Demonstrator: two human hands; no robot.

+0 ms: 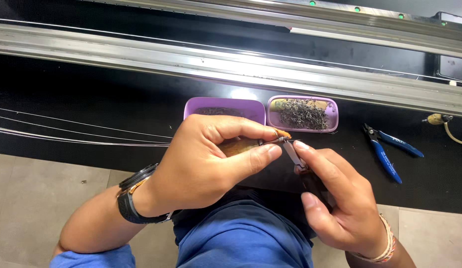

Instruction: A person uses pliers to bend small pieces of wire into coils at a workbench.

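The left hand (201, 164) pinches a small wooden-handled piece (241, 146) with fine wire coiled at its tip, while the right hand (335, 198) is closed around slim pliers (294, 153) whose nose meets that tip from four o'clock; this looks like a wire-end being gripped or twisted. Two purple trays (330, 106) lie at twelve o'clock, blue cutters (387, 151) at three, thin wires (82, 134) at nine; any further turn calls for a steady left pinch.

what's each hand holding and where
The left hand pinches a brown wooden-looking piece near its wire-wrapped tip. The right hand grips small pliers by the handles, jaws at that tip.
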